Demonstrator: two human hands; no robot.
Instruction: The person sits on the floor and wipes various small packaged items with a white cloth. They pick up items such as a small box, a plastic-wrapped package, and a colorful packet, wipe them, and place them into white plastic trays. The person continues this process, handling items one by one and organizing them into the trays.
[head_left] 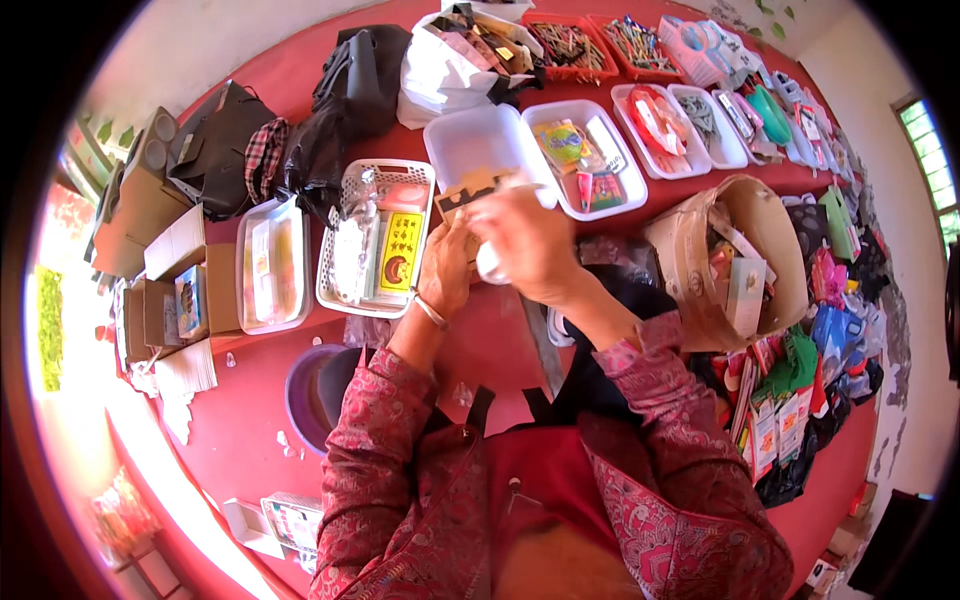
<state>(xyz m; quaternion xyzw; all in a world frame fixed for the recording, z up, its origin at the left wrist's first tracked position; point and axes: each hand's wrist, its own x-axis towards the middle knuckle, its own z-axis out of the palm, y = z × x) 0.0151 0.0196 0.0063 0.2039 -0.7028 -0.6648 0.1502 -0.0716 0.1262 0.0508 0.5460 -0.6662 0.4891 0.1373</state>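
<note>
Hands: left hand (447, 265) and right hand (527, 243) together, both closed on small card packet (468, 190), above red table (500, 340); white tray (478, 145) just beyond.

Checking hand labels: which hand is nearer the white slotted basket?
Left. The left hand is just right of the white slotted basket, close to its rim; the right hand is farther right, beyond the left hand.
</note>
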